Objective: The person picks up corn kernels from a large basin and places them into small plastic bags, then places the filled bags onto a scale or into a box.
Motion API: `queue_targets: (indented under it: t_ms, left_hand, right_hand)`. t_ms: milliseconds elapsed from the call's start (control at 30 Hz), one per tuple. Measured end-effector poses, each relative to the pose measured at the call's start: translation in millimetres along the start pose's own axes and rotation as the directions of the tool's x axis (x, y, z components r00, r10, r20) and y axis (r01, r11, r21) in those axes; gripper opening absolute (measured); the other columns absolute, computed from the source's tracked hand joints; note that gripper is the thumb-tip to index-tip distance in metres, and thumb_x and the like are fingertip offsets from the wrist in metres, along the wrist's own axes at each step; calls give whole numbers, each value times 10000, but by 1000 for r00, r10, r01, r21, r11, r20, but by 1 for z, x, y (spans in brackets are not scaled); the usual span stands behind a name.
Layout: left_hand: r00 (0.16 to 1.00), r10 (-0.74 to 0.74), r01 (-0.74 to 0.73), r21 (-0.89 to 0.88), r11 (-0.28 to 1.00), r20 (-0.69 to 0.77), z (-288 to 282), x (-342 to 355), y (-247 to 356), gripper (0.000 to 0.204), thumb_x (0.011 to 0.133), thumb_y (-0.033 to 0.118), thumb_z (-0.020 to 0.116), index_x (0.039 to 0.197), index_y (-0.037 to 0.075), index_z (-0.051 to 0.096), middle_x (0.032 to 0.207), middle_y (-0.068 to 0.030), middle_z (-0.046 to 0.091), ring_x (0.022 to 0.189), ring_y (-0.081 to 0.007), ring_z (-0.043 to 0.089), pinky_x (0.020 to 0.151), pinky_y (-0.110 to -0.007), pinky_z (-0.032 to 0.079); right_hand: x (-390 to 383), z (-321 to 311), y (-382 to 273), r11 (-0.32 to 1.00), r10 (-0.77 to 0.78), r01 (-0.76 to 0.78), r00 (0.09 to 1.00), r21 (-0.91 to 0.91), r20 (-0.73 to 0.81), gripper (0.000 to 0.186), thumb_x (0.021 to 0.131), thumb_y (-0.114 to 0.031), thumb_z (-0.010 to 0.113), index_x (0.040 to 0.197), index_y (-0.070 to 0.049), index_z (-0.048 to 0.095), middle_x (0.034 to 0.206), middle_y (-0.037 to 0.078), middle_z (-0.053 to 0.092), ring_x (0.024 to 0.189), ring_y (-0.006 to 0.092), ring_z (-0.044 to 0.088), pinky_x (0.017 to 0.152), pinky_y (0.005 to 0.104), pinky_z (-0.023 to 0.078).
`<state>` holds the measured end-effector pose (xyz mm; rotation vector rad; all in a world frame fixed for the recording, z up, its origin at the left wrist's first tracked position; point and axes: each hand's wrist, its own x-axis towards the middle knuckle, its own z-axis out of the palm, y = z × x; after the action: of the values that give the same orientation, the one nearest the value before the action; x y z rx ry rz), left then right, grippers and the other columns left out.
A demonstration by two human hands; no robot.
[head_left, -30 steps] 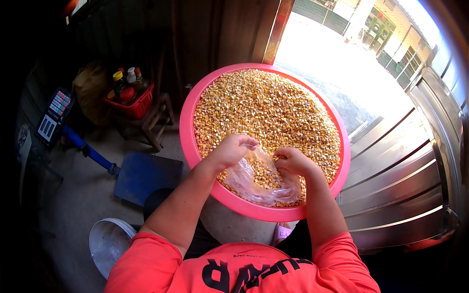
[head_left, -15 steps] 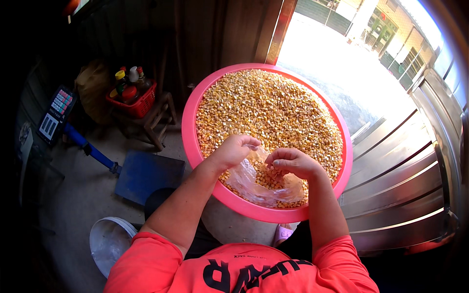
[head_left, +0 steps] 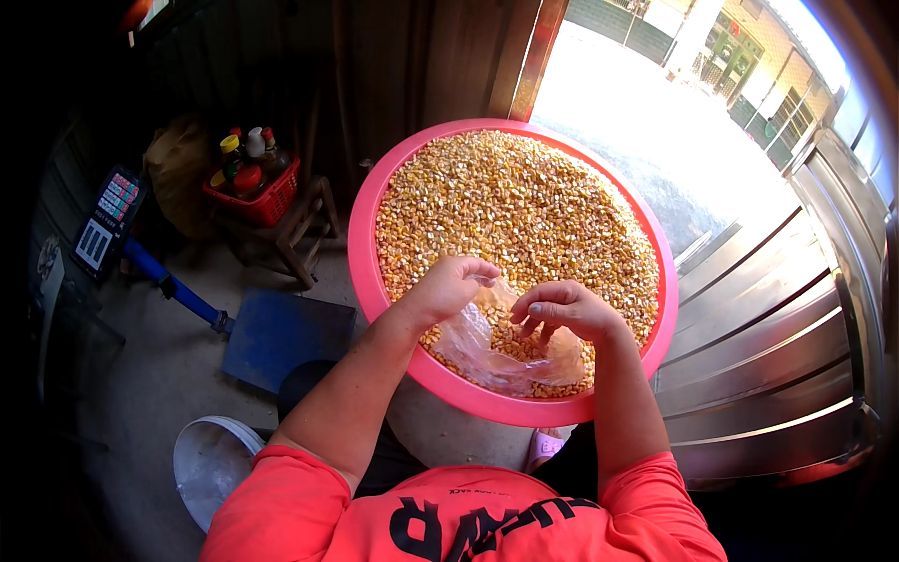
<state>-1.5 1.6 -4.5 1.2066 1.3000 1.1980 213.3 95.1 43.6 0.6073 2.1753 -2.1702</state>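
Note:
A wide pink basin in front of me is heaped with dried yellow corn kernels. A clear plastic bag lies on the corn at the near side, its mouth spread, with kernels inside. My left hand pinches the bag's upper left edge, thumb and fingers pressed together. Over the bag's right side hangs my right hand, fingers loosely bent downward and apart, with no kernels seen in them. Its fingertips point into the bag's mouth.
At the left stands a platform scale with a blue plate and a keypad display. A red basket of bottles sits on a wooden stool. A white bucket is at lower left, a metal panel at right.
Kernels that were in and beneath my right hand have dropped into the bag, and its fingers have loosened and lifted slightly. My left hand keeps its hold on the bag.

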Motion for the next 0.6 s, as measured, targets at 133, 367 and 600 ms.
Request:
queue_targets:
  t_ms: [133, 367, 600]
  left_hand:
    - [1000, -17, 17, -13, 1000, -7, 1, -1, 4, 339, 795, -35, 456, 1106, -31, 589, 1058, -145, 604, 970, -177, 576, 837, -264, 454]
    - [1000, 10, -10, -6, 1000, -18, 0, -2, 4, 330, 799, -34, 452, 1100, -36, 588, 1050, -141, 607, 968, -176, 576, 844, -267, 452]
    - [1000, 15, -16, -28, 999, -16, 1, -1, 1, 330, 797, -38, 450, 1095, -34, 591, 1038, -132, 609, 955, -167, 579, 822, -261, 460]
  right_hand:
    - [7, 0, 8, 989, -39, 17, 988, -150, -147, 206, 895, -156, 539, 1046, -38, 616, 930, 41, 647, 765, 127, 629, 624, 262, 522]
    - [3, 0, 2, 989, 110, -105, 993, -105, 45, 230, 900, -121, 518, 1088, -7, 588, 933, 75, 653, 800, 135, 636, 664, 279, 529]
    - [7, -11, 16, 979, -135, 165, 965, 117, -226, 229, 890, -114, 529, 1087, -11, 581, 951, 68, 641, 871, 158, 621, 701, 297, 519]
